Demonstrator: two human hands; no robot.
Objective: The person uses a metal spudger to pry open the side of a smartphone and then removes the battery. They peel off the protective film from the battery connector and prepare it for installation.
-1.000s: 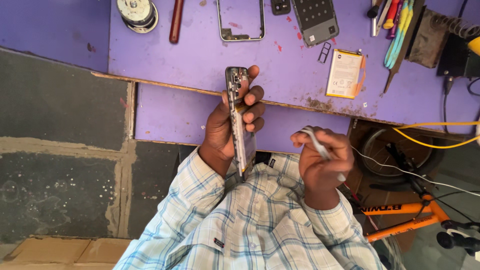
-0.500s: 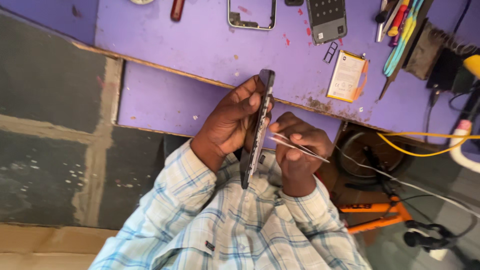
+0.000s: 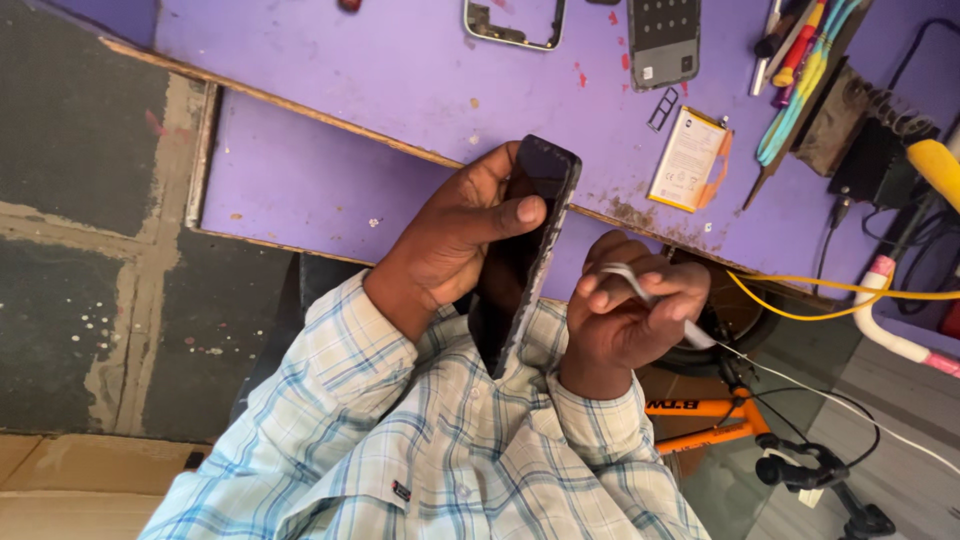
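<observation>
**Phone gripped on edge, white-corded piece pinched beside it**

The left hand (image 3: 455, 235) was closed around a dark phone (image 3: 530, 230). Its thumb lay across the near face and its fingers were wrapped behind. The phone stood edge-on to the camera, in the air over the person's lap and just in front of the purple workbench (image 3: 350, 80), not resting on it.

The right hand (image 3: 625, 320) was curled shut just beside the phone's lower half. It pinched a slim white piece (image 3: 640, 285) between thumb and fingertips, and a thin white cord (image 3: 800, 385) trailed off it to the right. The view was too poor to show whether that piece was a plug or a small tool. Its tip looked close to the phone's scuffed side edge but not touching it.

The step in hand looked like bringing the white piece to the phone's edge. Any next move would seem to call for the left hand to keep the phone steady while the right hand lined the tip up squarely with the edge, with enough slack in the cord.

On the bench lay a flat battery (image 3: 690, 158), an empty phone frame (image 3: 513, 25) and a dark back panel (image 3: 665, 40), all well apart from the hands.
</observation>
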